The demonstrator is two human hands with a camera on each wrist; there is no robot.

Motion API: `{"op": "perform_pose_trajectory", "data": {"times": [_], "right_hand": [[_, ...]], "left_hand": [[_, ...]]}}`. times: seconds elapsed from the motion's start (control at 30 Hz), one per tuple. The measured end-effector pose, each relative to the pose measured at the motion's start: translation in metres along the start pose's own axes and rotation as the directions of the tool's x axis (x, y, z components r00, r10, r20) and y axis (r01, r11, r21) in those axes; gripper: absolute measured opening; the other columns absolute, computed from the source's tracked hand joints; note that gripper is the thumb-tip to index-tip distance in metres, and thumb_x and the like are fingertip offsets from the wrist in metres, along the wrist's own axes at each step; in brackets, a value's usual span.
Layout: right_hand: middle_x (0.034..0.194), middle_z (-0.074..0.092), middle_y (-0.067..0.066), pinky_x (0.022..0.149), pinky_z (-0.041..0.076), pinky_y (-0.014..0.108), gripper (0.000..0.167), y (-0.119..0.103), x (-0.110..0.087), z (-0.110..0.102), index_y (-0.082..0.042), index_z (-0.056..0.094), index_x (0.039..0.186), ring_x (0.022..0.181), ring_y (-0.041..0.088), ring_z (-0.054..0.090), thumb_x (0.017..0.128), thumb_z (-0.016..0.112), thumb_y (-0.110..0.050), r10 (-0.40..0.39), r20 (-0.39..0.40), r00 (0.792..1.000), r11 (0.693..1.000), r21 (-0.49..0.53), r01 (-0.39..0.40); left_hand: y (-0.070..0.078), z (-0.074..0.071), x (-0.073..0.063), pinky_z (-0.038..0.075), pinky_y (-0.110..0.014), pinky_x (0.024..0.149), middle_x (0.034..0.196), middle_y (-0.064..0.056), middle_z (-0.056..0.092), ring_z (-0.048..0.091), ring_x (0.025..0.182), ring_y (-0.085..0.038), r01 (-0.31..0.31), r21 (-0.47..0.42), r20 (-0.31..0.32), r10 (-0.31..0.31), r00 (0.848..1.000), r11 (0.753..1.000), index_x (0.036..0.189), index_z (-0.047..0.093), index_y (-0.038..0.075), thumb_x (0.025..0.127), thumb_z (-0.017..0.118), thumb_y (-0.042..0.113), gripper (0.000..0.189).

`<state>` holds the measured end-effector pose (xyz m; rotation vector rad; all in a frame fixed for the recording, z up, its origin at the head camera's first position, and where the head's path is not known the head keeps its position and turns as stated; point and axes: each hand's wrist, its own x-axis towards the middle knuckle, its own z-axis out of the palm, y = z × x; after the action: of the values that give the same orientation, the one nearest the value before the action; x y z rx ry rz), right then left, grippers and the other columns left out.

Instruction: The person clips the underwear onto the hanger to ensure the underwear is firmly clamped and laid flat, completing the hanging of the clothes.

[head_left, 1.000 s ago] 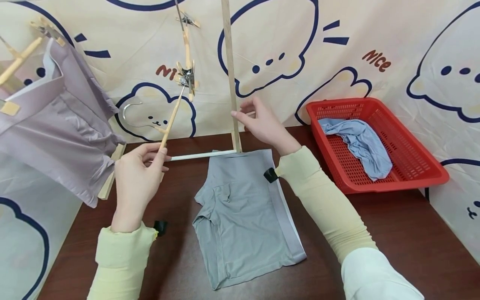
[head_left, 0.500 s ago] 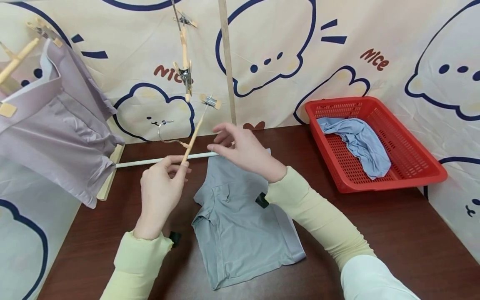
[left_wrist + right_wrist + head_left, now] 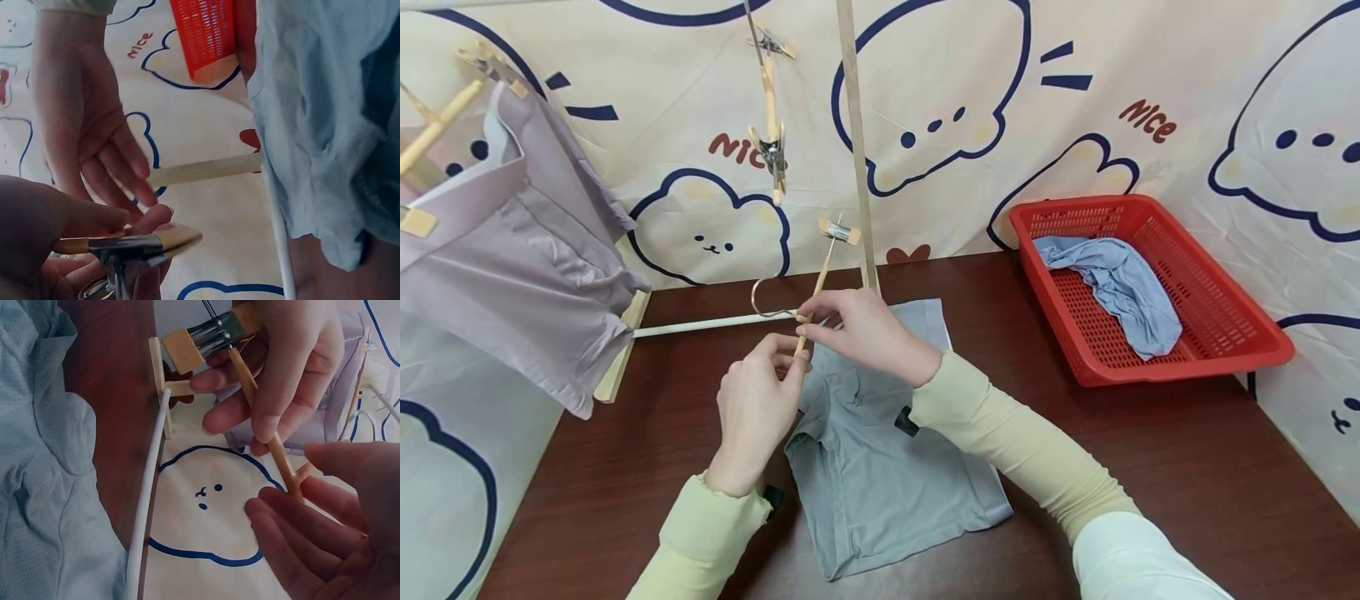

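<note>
A wooden clip hanger (image 3: pixel 822 275) with a metal hook and a spring clip (image 3: pixel 212 339) is held between both hands, above the top end of the grey shorts (image 3: pixel 902 467). My left hand (image 3: pixel 758 408) grips the near end of its bar between thumb and fingers. At the middle of the bar, beside the hook, my right hand (image 3: pixel 874 340) pinches it with thumb and forefinger. The left wrist view shows the clip (image 3: pixel 131 247) close by the left thumb. The grey shorts lie flat on the table, partly hidden by the right forearm.
Lilac shorts (image 3: pixel 542 217) hang clipped at the left. Another clip hanger (image 3: pixel 770 100) hangs at the back. A white rod (image 3: pixel 715 324) and a wooden post (image 3: pixel 857 142) stand behind the hands. At the right, a red basket (image 3: pixel 1195 372) holds a blue cloth (image 3: pixel 1120 283).
The left hand has carried the hanger to the right, away from the other hanging one and lower. The right hand has come left from the post and taken hold of the bar.
</note>
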<state>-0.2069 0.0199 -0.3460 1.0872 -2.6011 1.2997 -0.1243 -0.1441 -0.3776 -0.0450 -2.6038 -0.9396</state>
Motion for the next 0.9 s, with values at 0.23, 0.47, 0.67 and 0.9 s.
{"op": "perform_pose_trajectory", "data": {"times": [0.23,0.47,0.67,0.9], "right_hand": [[0.087,0.072,-0.008,0.071,0.050,0.019,0.005,0.004,-0.001,0.001,-0.014,0.077,0.098,0.076,0.000,0.063,0.095,0.075,-0.017,-0.033,-0.040,0.999,0.998,-0.061,0.031],[0.084,0.071,-0.010,0.066,0.050,0.021,0.004,0.008,-0.008,-0.008,-0.013,0.077,0.096,0.071,-0.001,0.063,0.093,0.076,-0.016,-0.068,-0.093,0.993,0.997,-0.046,0.064],[0.076,0.068,-0.012,0.059,0.051,0.023,0.003,0.008,-0.016,-0.011,-0.014,0.076,0.088,0.063,0.002,0.063,0.087,0.078,-0.013,-0.068,-0.101,0.993,0.998,0.000,0.068],[0.079,0.067,-0.008,0.058,0.051,0.025,0.019,0.007,-0.026,-0.013,-0.013,0.067,0.087,0.059,0.007,0.063,0.083,0.086,-0.011,-0.046,-0.070,0.996,0.995,0.083,0.052]], "left_hand": [[0.005,-0.001,-0.006,0.042,-0.034,0.044,0.088,0.003,0.075,0.058,0.053,-0.010,-0.032,0.042,0.051,0.030,0.998,0.999,0.111,0.074,0.016,0.093,0.074,0.035,0.027],[-0.004,-0.018,-0.006,0.047,-0.040,0.056,0.093,0.006,0.075,0.067,0.071,-0.012,-0.020,0.026,0.053,0.019,0.998,0.999,0.121,0.072,0.018,0.103,0.047,0.059,0.051],[-0.021,-0.021,-0.002,0.044,-0.039,0.054,0.096,0.002,0.075,0.062,0.065,-0.019,-0.005,0.049,0.053,0.002,0.999,0.999,0.120,0.071,0.015,0.108,0.042,0.046,0.044],[-0.027,-0.005,0.000,0.044,-0.039,0.051,0.098,-0.005,0.073,0.058,0.060,-0.019,-0.024,0.090,0.234,0.002,0.972,0.996,0.126,0.069,0.013,0.107,0.051,0.035,0.035]]}}
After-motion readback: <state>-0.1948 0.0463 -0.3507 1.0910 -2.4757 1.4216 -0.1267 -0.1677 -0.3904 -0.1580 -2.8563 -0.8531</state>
